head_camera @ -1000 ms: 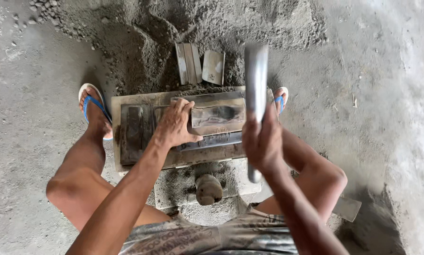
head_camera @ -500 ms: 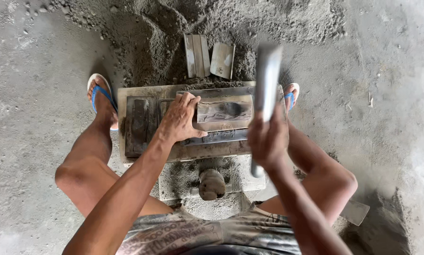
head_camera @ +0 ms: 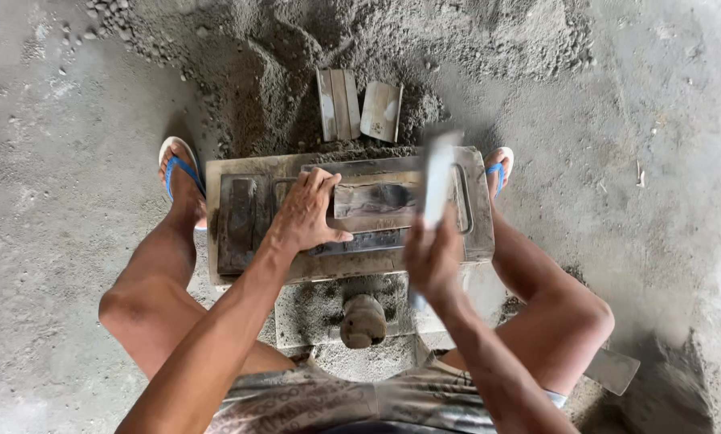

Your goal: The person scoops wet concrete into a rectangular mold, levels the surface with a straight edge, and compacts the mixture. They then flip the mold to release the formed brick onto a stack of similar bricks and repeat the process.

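A grey metal block mould (head_camera: 240, 173) lies on the floor between my feet, caked with cement. My left hand (head_camera: 304, 213) presses flat on the mould's middle, fingers spread beside a smooth grey insert (head_camera: 372, 199). My right hand (head_camera: 431, 261) grips a flat metal bar (head_camera: 438, 177), held upright and blurred, over the mould's right half. A short round tamper (head_camera: 363, 320) stands on a sandy slab just below the mould.
A pile of dark cement mix (head_camera: 336, 40) lies beyond the mould, with two flat metal plates (head_camera: 359, 112) resting on it. My feet wear blue flip-flops (head_camera: 179, 165). A flat trowel blade (head_camera: 613, 370) lies by my right knee.
My right hand has swung the metal bar leftward, lower over the mould. My left hand has stayed pressed on the mould.
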